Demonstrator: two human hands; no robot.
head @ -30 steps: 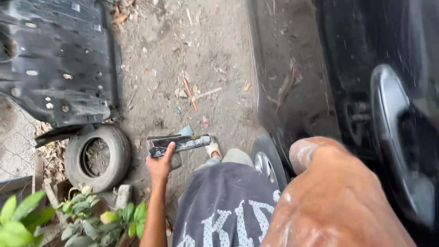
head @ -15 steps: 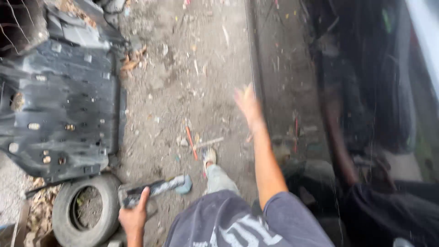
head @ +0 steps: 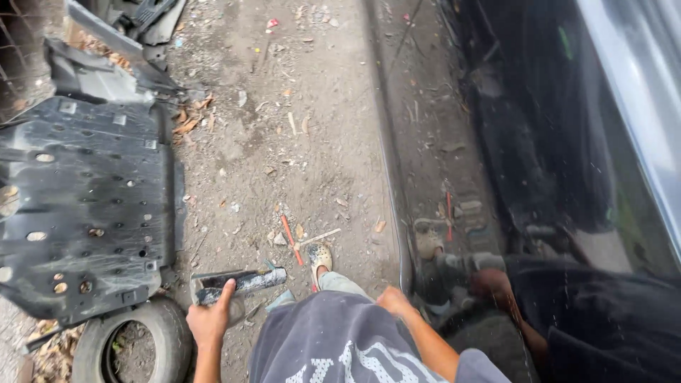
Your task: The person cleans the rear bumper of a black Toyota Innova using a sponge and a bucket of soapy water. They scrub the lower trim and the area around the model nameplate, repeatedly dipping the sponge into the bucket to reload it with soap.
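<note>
Phone (head: 237,282), a dark slab with a pale reflection on its face, lies flat in the grip of the left hand (head: 211,320), the thumb laid along its near edge and the fingers curled under it, low in the frame just above the dirt. It sticks out to the right of the hand toward a foot in a worn shoe (head: 319,256) planted on the ground. The right hand (head: 394,301) rests at the hip on the dark grey shirt (head: 333,340), fingers loosely bent and holding nothing; whether they press the cloth I cannot tell. Just left of the left hand an old tyre (head: 135,344) lies flat on the ground, with dry leaves beside it. Beyond the tyre a large black plastic panel (head: 85,206) full of holes lies on the ground, with more grey parts heaped behind it at the top left. A thin red stick (head: 289,237) and bits of debris lie on the bare dirt (head: 284,142) ahead of the shoe. Along the right side stands the glossy black side of a car (head: 539,142), mirroring the person's arm and the ground.
</note>
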